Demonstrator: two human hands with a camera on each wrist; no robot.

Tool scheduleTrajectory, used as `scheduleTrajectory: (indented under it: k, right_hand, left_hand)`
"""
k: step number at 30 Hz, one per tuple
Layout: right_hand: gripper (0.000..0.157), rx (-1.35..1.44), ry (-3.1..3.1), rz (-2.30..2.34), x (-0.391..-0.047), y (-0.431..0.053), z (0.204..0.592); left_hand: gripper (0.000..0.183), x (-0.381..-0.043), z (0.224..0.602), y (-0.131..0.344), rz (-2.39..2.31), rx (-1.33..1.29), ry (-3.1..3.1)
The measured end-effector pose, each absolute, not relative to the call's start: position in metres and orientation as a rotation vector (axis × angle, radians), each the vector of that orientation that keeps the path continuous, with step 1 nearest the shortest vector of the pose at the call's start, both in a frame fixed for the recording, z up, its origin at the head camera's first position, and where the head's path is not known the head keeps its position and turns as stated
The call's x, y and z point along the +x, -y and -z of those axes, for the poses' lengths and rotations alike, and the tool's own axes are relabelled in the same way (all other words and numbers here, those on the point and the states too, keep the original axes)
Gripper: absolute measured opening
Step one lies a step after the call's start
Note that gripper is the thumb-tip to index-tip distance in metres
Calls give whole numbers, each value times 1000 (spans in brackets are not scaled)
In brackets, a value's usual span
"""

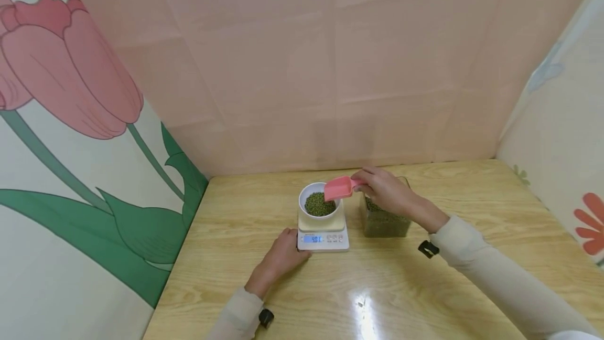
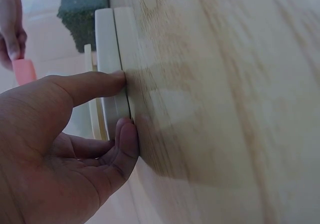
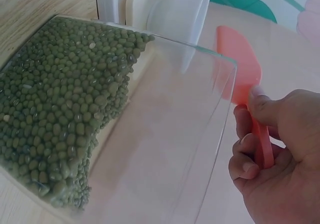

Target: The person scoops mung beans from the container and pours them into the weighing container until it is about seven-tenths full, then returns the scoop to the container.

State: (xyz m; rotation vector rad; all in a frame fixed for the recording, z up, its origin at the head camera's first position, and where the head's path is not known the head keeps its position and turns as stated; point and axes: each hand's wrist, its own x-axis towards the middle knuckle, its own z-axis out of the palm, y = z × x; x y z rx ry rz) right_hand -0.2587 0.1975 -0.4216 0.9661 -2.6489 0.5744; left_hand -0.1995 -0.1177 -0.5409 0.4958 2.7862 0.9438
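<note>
A white kitchen scale (image 1: 323, 246) with a lit display carries a white bowl (image 1: 306, 211) partly filled with green mung beans (image 1: 320, 205). My left hand (image 1: 286, 253) holds the scale's front left corner; in the left wrist view its thumb and curled fingers (image 2: 129, 140) touch the scale's side (image 2: 111, 59). My right hand (image 1: 387, 190) grips a pink scoop (image 1: 337, 188) by its handle, with the scoop over the bowl's right rim. The scoop's pan looks bare in the head view. In the right wrist view, fingers and thumb wrap the handle (image 3: 263, 149).
Right of the scale stands a clear square container (image 1: 386, 227) of mung beans (image 3: 70, 104), below my right forearm. A wooden table (image 1: 226, 224) bears everything. A pink sheet (image 1: 283, 67) covers the back, and a tulip-painted wall (image 1: 71, 67) rises at the left.
</note>
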Motion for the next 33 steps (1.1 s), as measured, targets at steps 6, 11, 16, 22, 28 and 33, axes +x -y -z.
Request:
scheduleTrajectory:
  k: [6,11,16,22,28,33]
  right_hand:
    - [23,923,2666,-600,-255,-205,419]
    - [23,903,2661,-596,-255,-214,418]
    - [23,895,2651,-598,-252,-222,415]
    - [22,855,2652,-590,-249,-233,410]
    - [22,844,2658,-593,-245,-244,405]
    - [22,832,2638,-572,-243,-253,406]
  left_hand:
    - [46,-199,542,118,-952,487,-2777]
    - [44,-200,542,118,-945,492,-2788]
    - [43,-200,542,118,-943,500,-2792]
    - [45,-201,541,117,-938,489,-2784]
    - [44,-201,540,117,-945,494,-2781]
    - [46,-200,541,118,-953,472,-2766]
